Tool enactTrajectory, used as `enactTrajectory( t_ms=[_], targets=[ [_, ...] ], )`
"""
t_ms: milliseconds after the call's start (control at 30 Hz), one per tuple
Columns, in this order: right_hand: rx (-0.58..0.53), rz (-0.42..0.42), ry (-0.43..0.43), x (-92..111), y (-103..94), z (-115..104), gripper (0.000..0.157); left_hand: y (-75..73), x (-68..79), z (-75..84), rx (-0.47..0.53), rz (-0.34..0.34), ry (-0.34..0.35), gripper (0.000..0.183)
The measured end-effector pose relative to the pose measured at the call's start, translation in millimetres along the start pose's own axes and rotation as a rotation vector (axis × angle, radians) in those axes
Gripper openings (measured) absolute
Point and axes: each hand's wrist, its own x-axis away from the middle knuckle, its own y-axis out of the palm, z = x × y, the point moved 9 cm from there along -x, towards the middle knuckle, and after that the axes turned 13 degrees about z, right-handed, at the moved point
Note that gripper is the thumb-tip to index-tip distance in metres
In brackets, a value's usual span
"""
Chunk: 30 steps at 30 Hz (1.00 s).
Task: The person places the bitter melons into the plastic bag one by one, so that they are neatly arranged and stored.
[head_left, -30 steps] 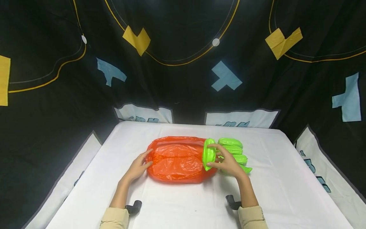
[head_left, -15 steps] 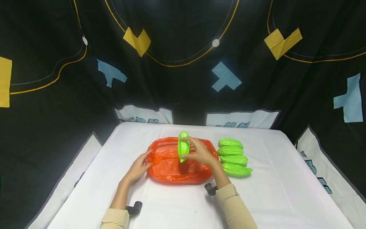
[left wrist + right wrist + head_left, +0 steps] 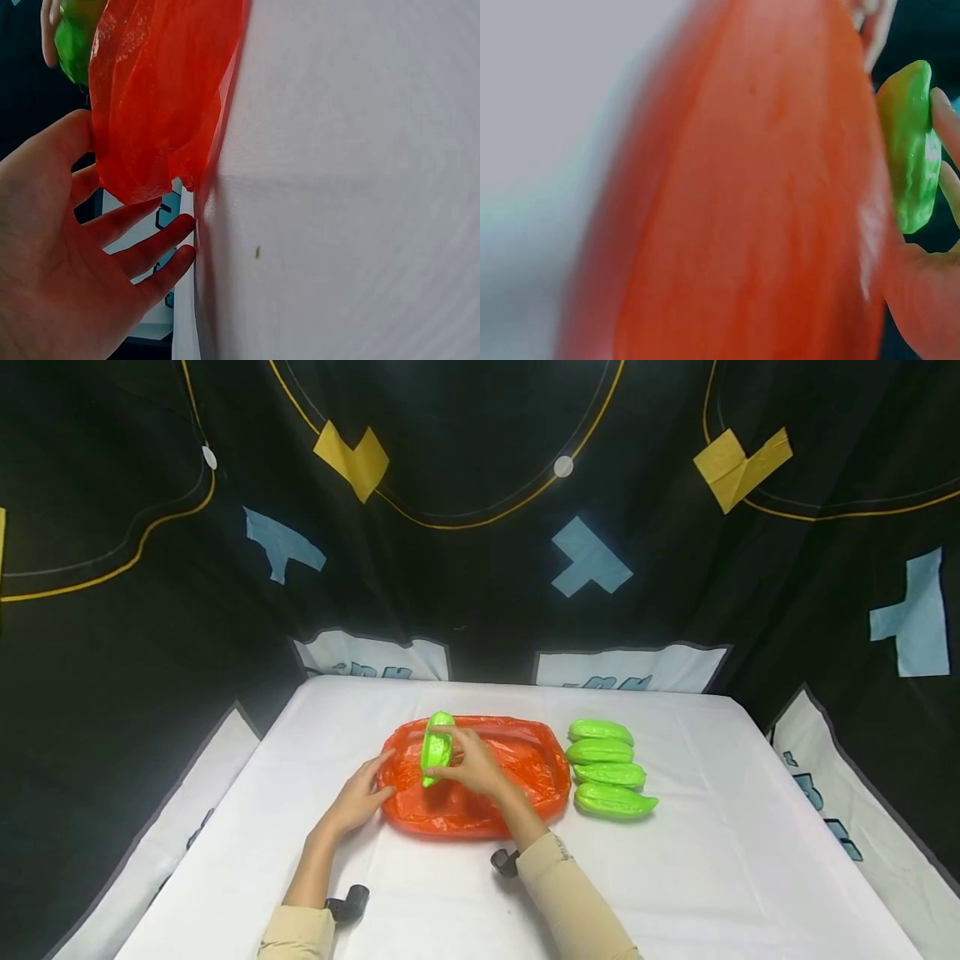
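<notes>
Right hand (image 3: 474,767) at centre frame, thumb and fingers pinching 1 green gourd (image 3: 435,749) over left part of 1 red plastic bag (image 3: 525,768). Held gourd near upright in head view: long axis running top to bottom, upper end leaning slightly right, narrow tip aimed at frame bottom. Left hand (image 3: 358,795) left of centre, fingers loosely spread, thumb touching bag's left edge. Right of centre, 4 more gourds (image 3: 610,774) in column on white table (image 3: 675,893), long axes left to right, lowest gourd's tip pointing right! Count: 5 gourds, 1 bag, 2 hands.
</notes>
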Motion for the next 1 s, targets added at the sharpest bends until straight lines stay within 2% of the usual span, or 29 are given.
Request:
enactTrajectory(
  t_ms=[200, 500, 733, 1000],
  targets=[
    [0.115, -0.068, -0.044, -8, 26.5, -1, 0.066, -1.8, -0.4, 2.0, 0.018, 0.006, 0.009, 0.064],
    [0.136, -0.157, -0.122, -14, 52.3, -2, 0.066, -1.4, 1.3, 1.0, 0.024, -0.01, -0.016, 0.067],
    [0.132, -0.185, -0.072, -11, 62.2, 7, 0.066, -1.7, 1.1, -0.2, 0.02, -0.012, -0.031, 0.067],
    [0.181, -0.178, -0.031, -8, 66.8, 15, 0.066, -2.8, 1.4, 3.4, 0.017, -0.001, 0.0, 0.067]
  ],
)
